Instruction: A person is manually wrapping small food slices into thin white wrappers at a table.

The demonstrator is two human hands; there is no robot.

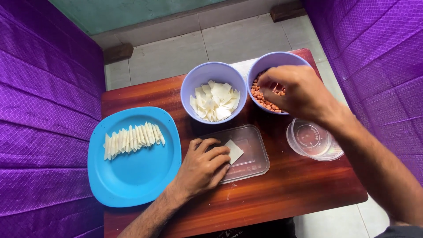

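- The left hand (200,167) lies flat on a clear plastic lid (240,152) near the middle of the table (282,185), toward its front edge.
- Its fingertips press a small white square wrapper (233,150) against the lid; the grip is flat and pressing, not closed round anything.
- The right hand (293,90) reaches into the blue bowl of peanuts (271,61) at the table's far right corner.
- Its fingers are drawn together in a narrow grip among the reddish nuts; whether a nut is pinched between them I cannot tell.
- Just left of that bowl, touching or nearly so, stands a second blue bowl (213,72) heaped with loose white wrappers.
- A blue square plate (132,176) fills the table's left side, overhanging its left edge.
- Across the plate's far half lies a row of folded white pieces (132,140), overlapping one another.
- A clear round container (313,140) sits by the right edge, partly under the right forearm.
- Purple quilted cloth (44,110) hangs on both sides of the table.
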